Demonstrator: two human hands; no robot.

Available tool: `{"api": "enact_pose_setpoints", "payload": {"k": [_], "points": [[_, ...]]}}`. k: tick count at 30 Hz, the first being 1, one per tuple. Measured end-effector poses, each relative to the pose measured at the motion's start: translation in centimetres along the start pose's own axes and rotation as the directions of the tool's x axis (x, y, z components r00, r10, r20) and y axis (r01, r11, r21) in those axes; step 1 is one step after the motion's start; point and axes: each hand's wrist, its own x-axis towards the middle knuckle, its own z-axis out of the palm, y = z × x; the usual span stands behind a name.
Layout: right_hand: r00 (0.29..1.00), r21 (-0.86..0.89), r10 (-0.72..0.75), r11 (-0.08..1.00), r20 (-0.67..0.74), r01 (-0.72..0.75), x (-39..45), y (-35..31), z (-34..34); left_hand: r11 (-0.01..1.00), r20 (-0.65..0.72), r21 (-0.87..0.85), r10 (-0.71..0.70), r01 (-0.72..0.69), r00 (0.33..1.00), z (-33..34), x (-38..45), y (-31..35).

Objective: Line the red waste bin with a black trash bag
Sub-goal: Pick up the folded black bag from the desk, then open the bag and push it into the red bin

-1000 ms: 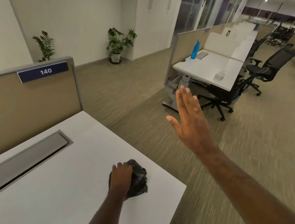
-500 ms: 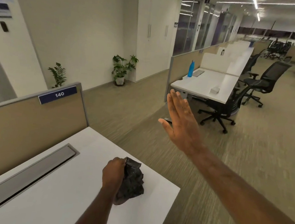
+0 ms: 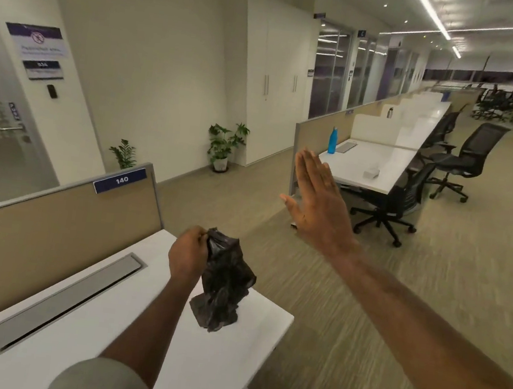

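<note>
A crumpled black trash bag (image 3: 224,282) hangs from my left hand (image 3: 187,255), which grips its top edge above the white desk (image 3: 79,331). The bag's lower end is just above or touching the desktop; I cannot tell which. My right hand (image 3: 319,209) is raised out in front over the carpet, flat, fingers straight and together, holding nothing. No red waste bin is in view.
A tan partition marked 140 (image 3: 121,179) backs the desk, with a grey cable tray (image 3: 61,297) set in the top. Across the carpeted aisle stand a long white desk with a blue bottle (image 3: 332,140), black office chairs (image 3: 391,206) and potted plants (image 3: 224,146).
My left hand has lifted the bag off the desk, so it now hangs lengthwise. The view has tilted upward. My right hand stays raised and flat.
</note>
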Motion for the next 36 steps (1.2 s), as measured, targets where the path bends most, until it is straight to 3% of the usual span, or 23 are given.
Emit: {"api": "enact_pose_setpoints", "payload": {"k": [7, 12, 15, 16, 18, 20, 21, 27, 31, 33, 36], "points": [[0.999, 0.119, 0.039, 0.992, 0.032, -0.043, -2.8, 2.4, -4.0, 0.962, -0.116, -0.190, 0.173, -0.193, 0.978, -3.9, -2.6, 9.2], [0.975, 0.211, 0.003, 0.976, 0.222, -0.051, -6.2, 4.0, -3.9, 0.877, -0.189, -0.413, 0.180, -0.245, 0.965, -6.4, -5.6, 15.7], [0.925, 0.332, 0.080, 0.919, 0.372, -0.213, -8.8, 4.6, -3.1, 0.801, -0.217, -0.539, 0.165, -0.259, 0.962, -7.7, -6.7, 18.4], [0.878, 0.396, 0.134, 0.854, 0.459, -0.337, -9.9, 4.6, -3.3, 0.777, -0.218, -0.576, 0.155, -0.255, 0.964, -8.0, -6.8, 19.0], [0.760, 0.535, 0.193, 0.604, 0.620, -0.590, -11.9, 4.5, -4.1, 0.724, -0.198, -0.650, 0.135, -0.233, 0.971, -8.2, -6.6, 19.8], [0.706, 0.638, 0.192, 0.317, 0.682, -0.702, -13.9, 4.7, -5.1, 0.685, -0.168, -0.697, 0.129, -0.210, 0.977, -8.0, -6.2, 19.9], [0.692, 0.655, 0.217, 0.222, 0.689, -0.722, -14.8, 4.9, -5.5, 0.671, -0.154, -0.715, 0.119, -0.194, 0.981, -7.8, -6.0, 19.8], [0.609, 0.674, 0.348, -0.097, 0.712, -0.732, -18.9, 5.7, -9.0, 0.627, -0.004, -0.779, 0.001, -0.004, 1.000, -4.6, -6.8, 17.6], [0.475, 0.689, 0.535, -0.321, 0.698, -0.650, -20.3, 5.2, -10.7, 0.663, 0.136, -0.741, -0.004, 0.105, 0.991, -0.3, -7.3, 13.8], [0.410, 0.707, 0.619, -0.363, 0.670, -0.608, -20.6, 5.0, -11.2, 0.713, 0.199, -0.691, 0.025, 0.122, 0.980, 2.4, -8.2, 11.7], [0.346, 0.732, 0.714, -0.336, 0.609, -0.593, -20.9, 4.5, -11.7, 0.760, 0.294, -0.636, 0.082, 0.131, 0.952, 5.2, -11.5, 10.0]]}}
